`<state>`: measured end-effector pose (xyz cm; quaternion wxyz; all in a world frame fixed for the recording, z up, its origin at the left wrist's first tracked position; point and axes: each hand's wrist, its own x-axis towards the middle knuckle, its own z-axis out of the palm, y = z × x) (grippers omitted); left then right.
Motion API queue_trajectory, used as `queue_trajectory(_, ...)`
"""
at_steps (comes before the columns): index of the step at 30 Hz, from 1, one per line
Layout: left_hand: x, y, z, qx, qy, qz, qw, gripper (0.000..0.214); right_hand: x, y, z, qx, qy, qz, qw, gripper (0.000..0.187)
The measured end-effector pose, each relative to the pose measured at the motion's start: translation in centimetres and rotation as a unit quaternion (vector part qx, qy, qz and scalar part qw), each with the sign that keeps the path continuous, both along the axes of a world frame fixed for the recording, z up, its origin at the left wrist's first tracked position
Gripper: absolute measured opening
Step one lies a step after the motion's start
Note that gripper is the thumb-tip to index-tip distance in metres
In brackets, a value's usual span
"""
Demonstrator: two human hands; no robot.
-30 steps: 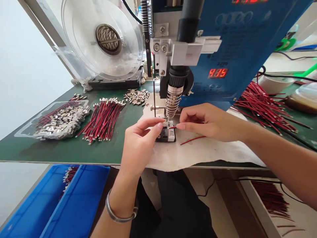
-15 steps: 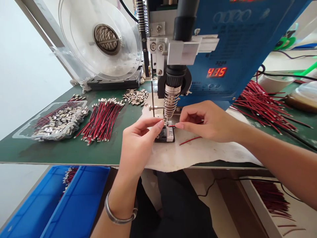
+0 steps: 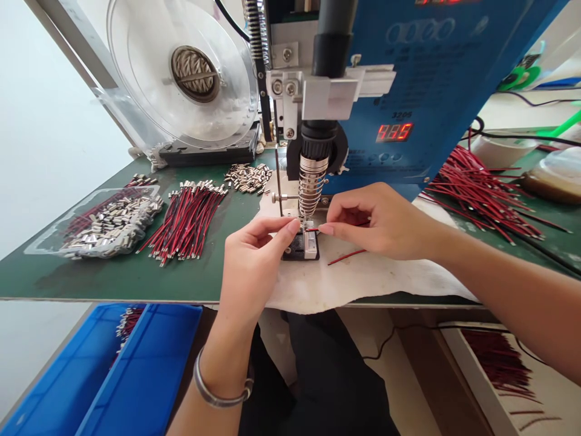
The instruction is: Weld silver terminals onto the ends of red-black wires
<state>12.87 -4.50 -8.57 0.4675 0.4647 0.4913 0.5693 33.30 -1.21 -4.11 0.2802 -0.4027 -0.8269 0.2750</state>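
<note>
My right hand (image 3: 381,224) pinches a red-and-black wire (image 3: 312,230) between thumb and forefinger. The wire's end lies over a small metal fixture (image 3: 310,245) under the soldering machine's tip. To the left of the fixture, my left hand (image 3: 252,260) has thumb and forefinger pressed together close to the tip; whatever they hold is hidden. A coiled metal spring guard (image 3: 312,184) surrounds the iron just above both hands. Another red wire (image 3: 347,257) rests on the white cloth (image 3: 327,287) below my right hand.
On the left stand a clear tray of metal connectors (image 3: 111,227), a wire bundle (image 3: 186,218) and a connector pile (image 3: 249,177). Loose wires (image 3: 481,194) lie at right beside the blue machine (image 3: 417,79). Blue bins (image 3: 149,363) sit below the table edge.
The view of the machine has shifted slightly left, and my right hand with the wire appears a little further left. My left hand keeps its pinch in nearly the same place.
</note>
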Motion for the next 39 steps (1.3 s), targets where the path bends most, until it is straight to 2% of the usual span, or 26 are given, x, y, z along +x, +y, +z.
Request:
queue_trajectory(8, -0.01, -0.14, 0.15, -0.013, 0.019, 0.008, 1.0, 0.02, -0.06, 0.0, 0.08, 0.006, 0.005, -0.002, 1.0, 0.025)
queue_trajectory(19, -0.01, -0.13, -0.03, -0.022, 0.06, 0.013, 0.998, 0.022, -0.28, -0.18, 0.0, 0.012, 0.01, -0.021, 1.0, 0.025)
queue_trajectory(39, -0.05, -0.33, 0.03, -0.02, 0.063, 0.001, 0.998, 0.02, -0.36, -0.34, 0.06, 0.027, 0.002, -0.037, 0.999, 0.023)
